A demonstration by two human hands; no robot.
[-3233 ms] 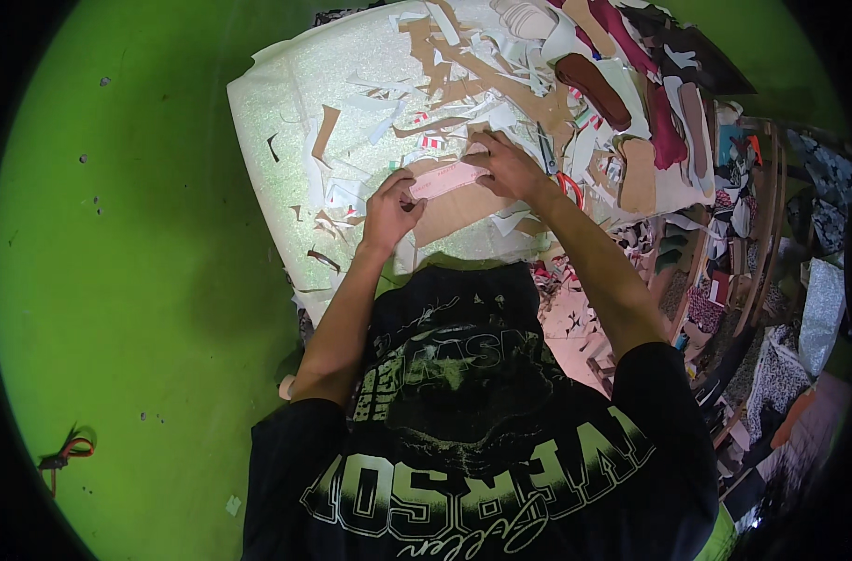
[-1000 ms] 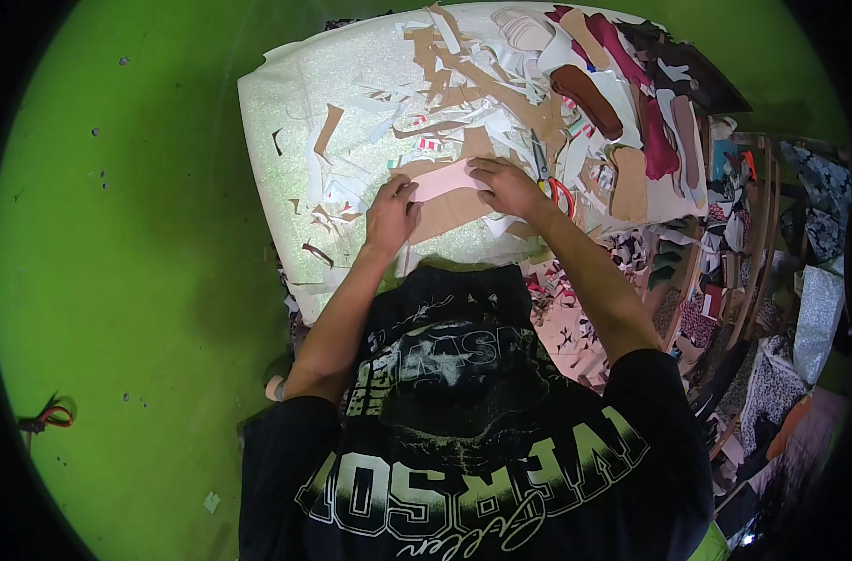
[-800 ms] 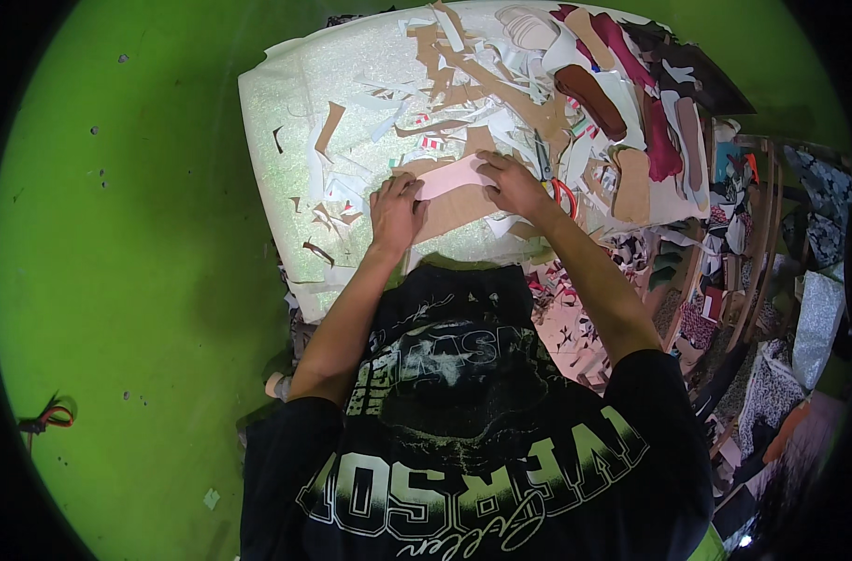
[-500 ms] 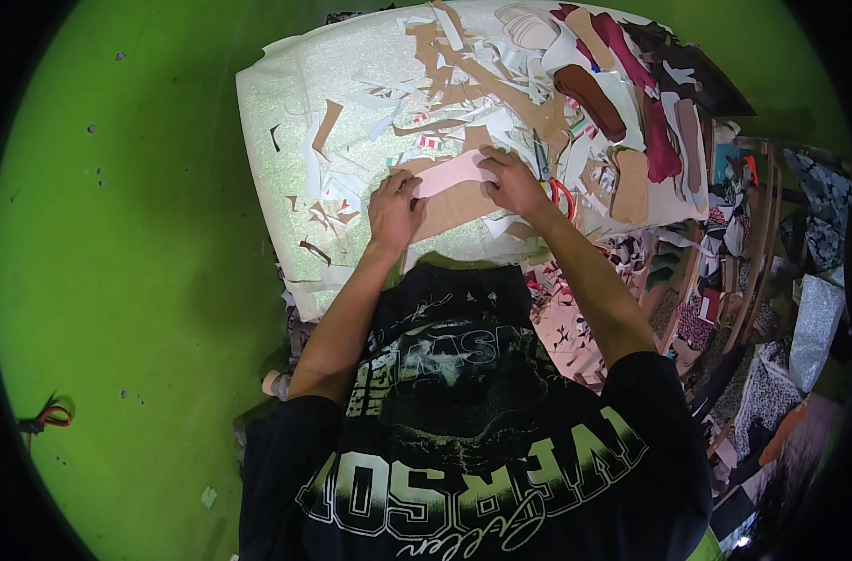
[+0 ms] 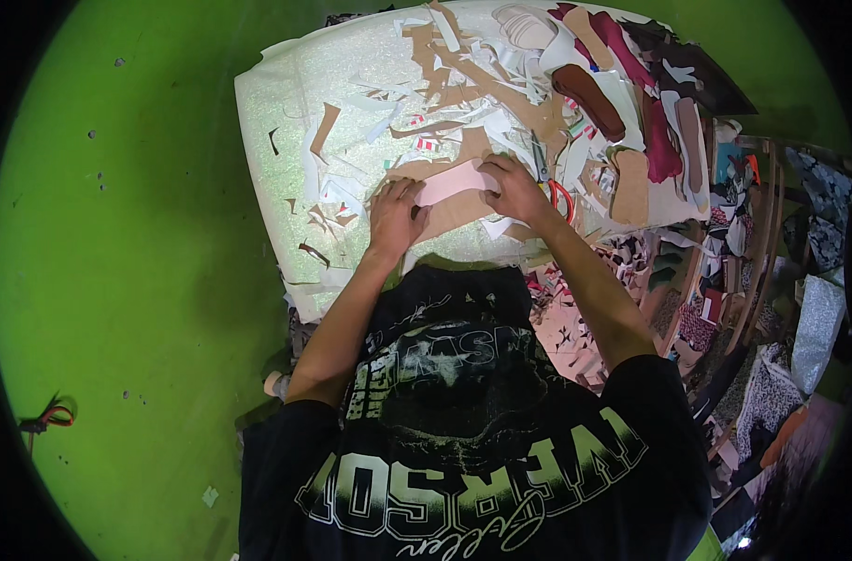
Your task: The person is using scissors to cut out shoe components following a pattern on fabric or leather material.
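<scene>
A pale pink insole-shaped piece [image 5: 457, 184] lies over a brown sheet [image 5: 456, 214] near the front of the worktable. My left hand [image 5: 395, 217] grips its left end, fingers curled over the edge. At the other end, my right hand [image 5: 517, 192] has its fingers and thumb closed on the piece. Both fingertips partly cover the ends. Just right of my right hand lie scissors [image 5: 563, 200] with red handles, their blades pointing away from me.
Brown and white offcuts [image 5: 444, 70] litter the pale table cover [image 5: 281, 103]. Stacked brown insole shapes [image 5: 589, 101] and dark red pieces [image 5: 662, 140] lie at the right. Racks of fabric scraps [image 5: 715, 309] stand beyond the right edge. The floor [image 5: 117, 280] is green.
The pink piece has come slightly lower, towards me, and now lies flatter against the brown sheet. Both hands keep hold of its ends.
</scene>
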